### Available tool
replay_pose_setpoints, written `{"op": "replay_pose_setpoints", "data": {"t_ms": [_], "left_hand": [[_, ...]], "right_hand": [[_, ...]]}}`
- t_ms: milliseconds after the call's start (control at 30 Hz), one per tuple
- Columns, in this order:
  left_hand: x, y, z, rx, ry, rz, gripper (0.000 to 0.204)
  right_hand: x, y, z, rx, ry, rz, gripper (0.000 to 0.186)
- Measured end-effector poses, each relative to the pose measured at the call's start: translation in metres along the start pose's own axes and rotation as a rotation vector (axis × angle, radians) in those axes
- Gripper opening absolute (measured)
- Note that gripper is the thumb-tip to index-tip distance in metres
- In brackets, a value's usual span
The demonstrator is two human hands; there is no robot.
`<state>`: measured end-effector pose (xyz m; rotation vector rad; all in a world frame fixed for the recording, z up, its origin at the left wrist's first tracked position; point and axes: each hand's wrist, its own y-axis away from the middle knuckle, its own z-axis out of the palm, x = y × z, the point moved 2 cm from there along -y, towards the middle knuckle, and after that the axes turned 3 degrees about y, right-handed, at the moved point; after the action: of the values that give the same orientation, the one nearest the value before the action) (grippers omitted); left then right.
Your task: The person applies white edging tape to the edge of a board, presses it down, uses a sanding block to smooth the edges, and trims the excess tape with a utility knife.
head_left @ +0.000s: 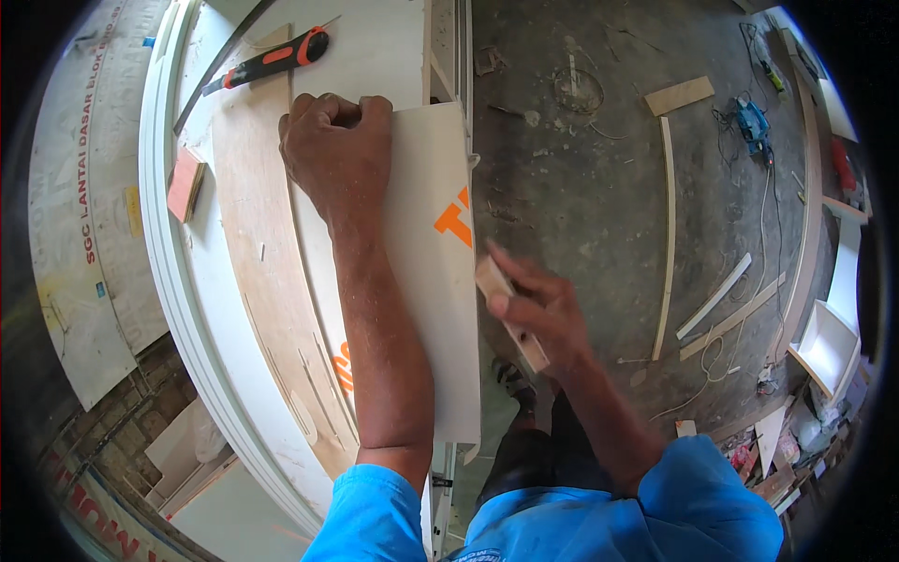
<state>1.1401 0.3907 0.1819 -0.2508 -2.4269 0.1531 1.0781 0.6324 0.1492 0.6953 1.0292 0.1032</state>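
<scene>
A long white panel (426, 328) with orange lettering lies on the work surface under my left forearm. My left hand (337, 150) is closed at the panel's far end, knuckles up, its fingers curled over the edge there and partly hidden. Beside the panel's right edge, my right hand (548, 314) grips a small wooden block (515, 318); the hand is slightly blurred. A narrow gap seems to separate the block from the edge. Beyond my left hand lies a black and orange utility knife (272, 64).
A thin plywood strip (267, 253) lies left of the panel, near a reddish block (185, 185). On the concrete floor to the right are a long wooden strip (666, 244), a short board (679, 96), a blue corded power tool (752, 125) and a white open box (829, 347).
</scene>
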Motion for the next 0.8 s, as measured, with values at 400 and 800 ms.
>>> {"op": "replay_pose_setpoints", "data": {"t_ms": [400,800], "left_hand": [[0.0,0.0,0.002,0.037,-0.054,0.11,0.022],[0.005,-0.003,0.004,0.032,-0.142,0.157,0.041]], "right_hand": [[-0.074,-0.122,0.004,0.101,-0.136,-0.211,0.074],[0.005,-0.008,-0.005,0.07,0.055,-0.094,0.077]]}}
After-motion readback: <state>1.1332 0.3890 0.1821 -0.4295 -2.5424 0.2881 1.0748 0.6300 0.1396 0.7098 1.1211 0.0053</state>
